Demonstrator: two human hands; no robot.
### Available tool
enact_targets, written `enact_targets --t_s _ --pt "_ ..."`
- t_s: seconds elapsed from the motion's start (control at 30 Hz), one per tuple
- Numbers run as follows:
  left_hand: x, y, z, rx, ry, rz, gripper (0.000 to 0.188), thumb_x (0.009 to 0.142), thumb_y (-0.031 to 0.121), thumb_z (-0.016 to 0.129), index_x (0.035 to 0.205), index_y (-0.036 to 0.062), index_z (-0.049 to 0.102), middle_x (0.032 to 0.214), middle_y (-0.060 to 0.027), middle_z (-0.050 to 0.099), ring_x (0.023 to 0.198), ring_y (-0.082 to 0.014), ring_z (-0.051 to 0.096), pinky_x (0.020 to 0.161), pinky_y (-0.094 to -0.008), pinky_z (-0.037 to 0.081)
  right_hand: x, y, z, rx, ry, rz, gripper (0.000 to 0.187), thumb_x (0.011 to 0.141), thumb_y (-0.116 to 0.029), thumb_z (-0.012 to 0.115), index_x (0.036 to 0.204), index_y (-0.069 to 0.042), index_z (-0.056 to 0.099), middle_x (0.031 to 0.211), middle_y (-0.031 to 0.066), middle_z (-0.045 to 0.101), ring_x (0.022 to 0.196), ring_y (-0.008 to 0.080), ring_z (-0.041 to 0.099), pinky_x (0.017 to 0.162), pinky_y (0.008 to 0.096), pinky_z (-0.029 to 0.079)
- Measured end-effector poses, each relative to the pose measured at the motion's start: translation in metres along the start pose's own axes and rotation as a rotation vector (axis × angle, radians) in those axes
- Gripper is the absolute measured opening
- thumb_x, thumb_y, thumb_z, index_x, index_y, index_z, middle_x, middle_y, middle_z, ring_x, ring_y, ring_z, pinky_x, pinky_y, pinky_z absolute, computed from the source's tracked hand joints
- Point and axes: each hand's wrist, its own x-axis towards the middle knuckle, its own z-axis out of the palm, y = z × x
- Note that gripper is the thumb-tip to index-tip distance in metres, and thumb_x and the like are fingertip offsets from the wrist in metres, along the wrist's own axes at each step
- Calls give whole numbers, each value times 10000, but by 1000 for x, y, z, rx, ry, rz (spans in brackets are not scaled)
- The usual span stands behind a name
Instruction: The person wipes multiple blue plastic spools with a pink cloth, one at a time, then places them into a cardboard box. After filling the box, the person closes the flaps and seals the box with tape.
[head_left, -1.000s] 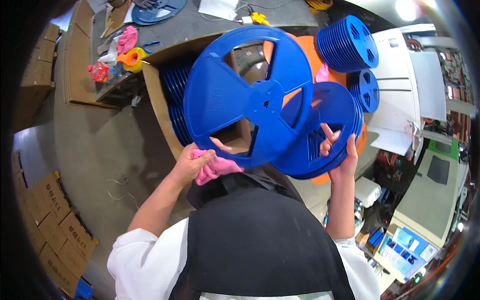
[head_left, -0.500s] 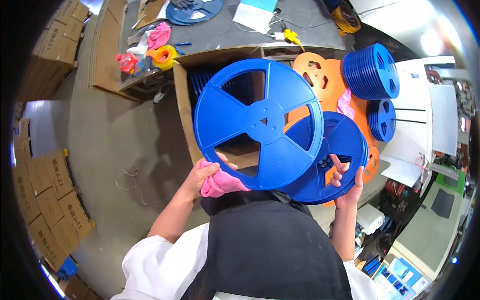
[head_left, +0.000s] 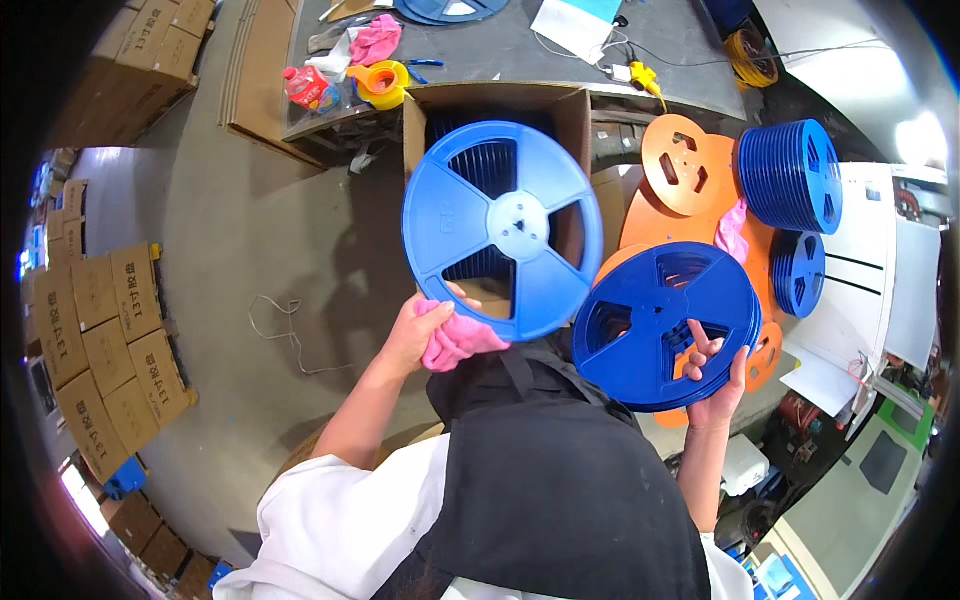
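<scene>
Pinched at its near-left rim, a flat blue plastic reel [head_left: 435, 225] with three openings is in my left hand [head_left: 405, 340], which also grips a pink cloth [head_left: 460, 340] against that rim. The reel hangs over an open cardboard box [head_left: 500, 96]; more dark blue reels [head_left: 485, 168] stand inside, seen through the openings. My right hand [head_left: 718, 395] holds a small stack of blue reels [head_left: 705, 285], its fingers reaching through an opening and around the near-right rim. That stack is tilted and hides part of the orange reels behind it.
Orange reels [head_left: 675, 160] lie to the right with another pink cloth [head_left: 733, 230] and two blue reel stacks [head_left: 790, 175]. Beyond the box, a grey table [head_left: 480, 65] bears a red-labelled bottle [head_left: 310, 90] and tape rolls [head_left: 380, 85]. Cartons [head_left: 105, 340] are piled at left.
My left hand has carried its reel forward and away from the stack, over the box; the two no longer overlap in view. My right hand keeps its hold on the stack. The view has shifted.
</scene>
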Motion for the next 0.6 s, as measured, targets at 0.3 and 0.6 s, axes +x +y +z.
enact_targets --t_s 0.3,0.6 --pt "67 -24 -46 1394 724 44 330 878 192 566 1122 -29 548 882 -221 683 865 -380 673 776 -469 525 0 2 -4 -33 -50 -18 476 982 -465 492 963 7 552 1450 290 348 736 177 576 595 259 504" --pt "137 -16 -56 1401 787 -32 353 887 255 543 1107 -19 567 904 -239 680 901 -409 658 799 -501 519 -7 3 -7 -10 -8 -52 489 982 -483 477 966 -1 552 1457 282 356 729 179 590 596 261 508"
